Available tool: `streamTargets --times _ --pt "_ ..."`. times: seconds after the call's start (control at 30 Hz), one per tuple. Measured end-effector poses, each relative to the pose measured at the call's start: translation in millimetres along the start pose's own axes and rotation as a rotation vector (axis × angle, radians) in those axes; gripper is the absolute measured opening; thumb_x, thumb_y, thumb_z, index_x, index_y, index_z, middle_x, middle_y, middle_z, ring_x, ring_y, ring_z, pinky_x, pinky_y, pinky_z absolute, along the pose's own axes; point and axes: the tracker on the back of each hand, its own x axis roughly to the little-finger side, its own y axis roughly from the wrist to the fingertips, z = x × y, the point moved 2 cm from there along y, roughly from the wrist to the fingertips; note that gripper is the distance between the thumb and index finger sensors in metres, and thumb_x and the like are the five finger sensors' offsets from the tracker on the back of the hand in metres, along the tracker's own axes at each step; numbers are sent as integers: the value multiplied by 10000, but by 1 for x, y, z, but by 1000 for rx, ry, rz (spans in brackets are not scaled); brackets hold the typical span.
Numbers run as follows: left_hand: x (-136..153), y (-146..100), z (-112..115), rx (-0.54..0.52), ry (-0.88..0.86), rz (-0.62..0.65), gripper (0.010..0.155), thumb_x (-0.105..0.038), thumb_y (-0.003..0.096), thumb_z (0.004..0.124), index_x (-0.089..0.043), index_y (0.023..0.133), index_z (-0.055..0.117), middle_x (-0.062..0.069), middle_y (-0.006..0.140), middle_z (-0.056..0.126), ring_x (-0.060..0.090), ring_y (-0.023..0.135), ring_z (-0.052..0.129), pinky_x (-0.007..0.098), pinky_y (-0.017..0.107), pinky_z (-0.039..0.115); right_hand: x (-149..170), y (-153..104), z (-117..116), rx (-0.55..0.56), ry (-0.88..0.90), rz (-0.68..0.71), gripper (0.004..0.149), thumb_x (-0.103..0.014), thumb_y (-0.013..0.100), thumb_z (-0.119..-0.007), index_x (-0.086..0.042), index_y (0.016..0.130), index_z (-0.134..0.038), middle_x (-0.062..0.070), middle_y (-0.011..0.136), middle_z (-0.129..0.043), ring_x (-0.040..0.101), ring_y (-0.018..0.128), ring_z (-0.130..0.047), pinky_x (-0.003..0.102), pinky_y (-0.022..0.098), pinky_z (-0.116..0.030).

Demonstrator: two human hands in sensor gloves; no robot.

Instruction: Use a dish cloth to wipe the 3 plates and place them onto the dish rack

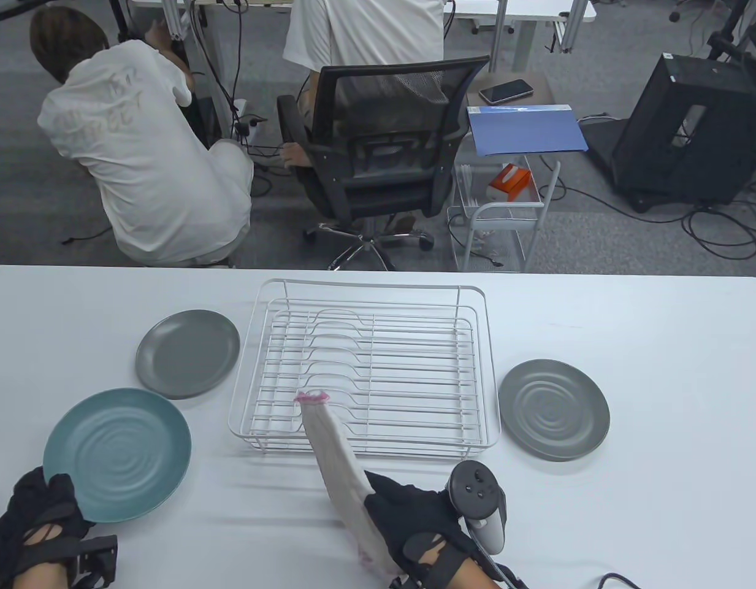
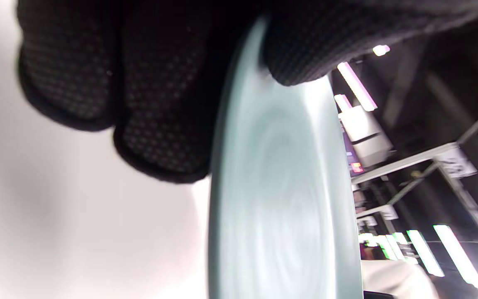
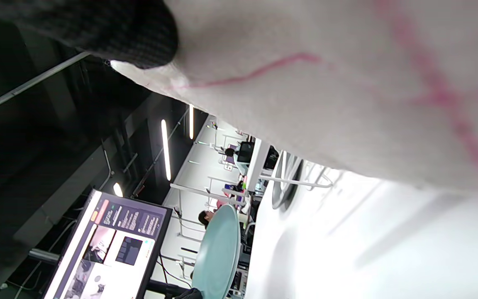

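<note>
A teal plate (image 1: 119, 454) sits at the table's front left, and my left hand (image 1: 40, 509) grips its near rim, with fingers under the teal plate (image 2: 280, 187) and the thumb on top. My right hand (image 1: 414, 521) holds a white dish cloth (image 1: 338, 466) with pink trim, stretched up toward the front of the white wire dish rack (image 1: 365, 374). The dish cloth (image 3: 347, 95) fills the right wrist view. One grey plate (image 1: 188, 353) lies left of the rack, another grey plate (image 1: 554, 409) lies to its right.
The rack holds no dishes. Beyond the table's far edge a person crouches (image 1: 145, 165), and an office chair (image 1: 384, 153) and a small wire cart (image 1: 506, 215) stand there.
</note>
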Motion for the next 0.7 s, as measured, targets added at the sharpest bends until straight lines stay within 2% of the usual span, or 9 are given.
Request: streamTargets --times 0.17,0.33,0.5,0.57,0.7 --pt "-43 -28 19 68 -73 212 474 -338 530 781 -200 969 669 78 768 971 222 335 1121 467 355 916 -14 -5 8 95 46 95 557 -375 480 -744 -1 892 -722 300 910 -663 539 796 -669 660 559 -594" --pt "-82 -65 70 147 -56 382 468 -345 538 778 -219 976 669 67 775 984 214 332 1129 456 354 920 -40 -19 20 272 -48 241 550 -374 477 -745 2 878 -734 301 919 -637 547 795 -657 663 555 -596" --pt "-91 -87 128 224 -50 424 468 -347 545 774 -221 981 657 67 787 990 207 338 1135 446 356 926 -57 -32 22 400 -206 329 545 -371 476 -745 7 868 -735 299 923 -616 541 805 -630 657 559 -588" --pt "-90 -94 147 265 -44 420 467 -347 547 773 -219 981 656 69 794 989 209 343 1138 447 360 926 -61 -34 17 388 -304 349 543 -367 479 -743 13 867 -731 297 936 -580 539 820 -588 656 568 -562" --pt "-93 -106 167 310 -17 451 470 -355 555 763 -223 988 636 63 820 977 198 361 1147 437 374 933 -65 -33 1 339 -477 370 538 -363 481 -755 17 863 -742 283 945 -573 528 834 -552 650 578 -535"
